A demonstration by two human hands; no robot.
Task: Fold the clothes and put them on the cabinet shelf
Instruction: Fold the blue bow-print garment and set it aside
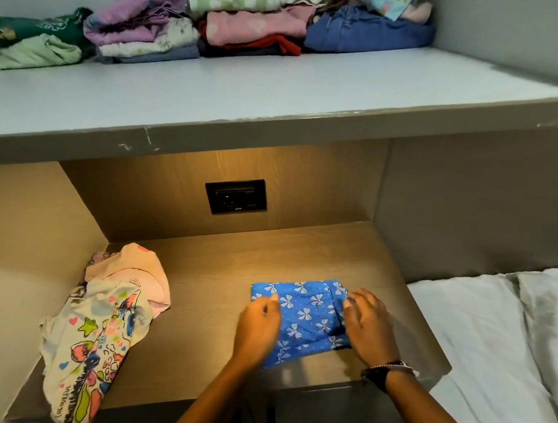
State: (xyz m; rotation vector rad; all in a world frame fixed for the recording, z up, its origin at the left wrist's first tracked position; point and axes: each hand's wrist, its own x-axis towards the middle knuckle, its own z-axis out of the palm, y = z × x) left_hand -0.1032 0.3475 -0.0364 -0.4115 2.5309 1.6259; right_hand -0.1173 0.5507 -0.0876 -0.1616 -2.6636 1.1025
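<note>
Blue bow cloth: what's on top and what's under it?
On the blue bow cloth: the left hand at its left edge, the right hand on its right side. Under it: the wooden counter; its covered part is hidden.

Warm light fills a wood-grain alcove [324, 188]; what looks like a black socket plate [236, 195] sits on its back wall, white-sheeted bed [485, 336] alongside.

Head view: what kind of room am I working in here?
Most likely a bedroom, at a built-in cabinet: a bed with white sheets sits at the right, folded clothes are stacked on the shelf above, and a wall socket is set into the wooden nook where the blue cloth lies.
</note>
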